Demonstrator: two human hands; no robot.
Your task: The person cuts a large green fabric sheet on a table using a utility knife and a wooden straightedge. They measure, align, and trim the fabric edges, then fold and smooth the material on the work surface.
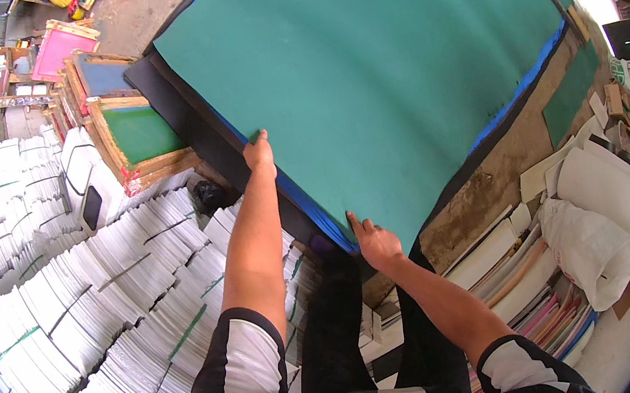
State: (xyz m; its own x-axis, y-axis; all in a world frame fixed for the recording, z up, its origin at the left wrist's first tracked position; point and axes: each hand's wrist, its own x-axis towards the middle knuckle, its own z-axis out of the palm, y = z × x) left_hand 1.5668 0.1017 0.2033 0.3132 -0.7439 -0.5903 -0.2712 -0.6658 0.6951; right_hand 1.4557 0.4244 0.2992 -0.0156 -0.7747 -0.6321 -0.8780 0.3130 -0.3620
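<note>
A large green sheet [389, 91] lies on top of a stack of blue and black sheets, whose layers show along the edges. My left hand [259, 156] is closed at the sheet's left edge, one digit on top; the other fingers are mostly hidden. Near the sheet's close corner, my right hand [378, 242] rests on the green surface with its index finger stretched out and the other fingers partly bent. Beneath the left edge, blue layers [304, 206] show beside a black sheet [190, 121] that sticks out further.
White bundles of stacked sheets [101, 328] fill the left side, with a phone [93, 206] lying on a white surface. Wooden frames [139, 132] stand beyond them. On the right are white rolls [607, 182], a plastic-wrapped bundle [589, 252] and upright coloured boards [550, 317].
</note>
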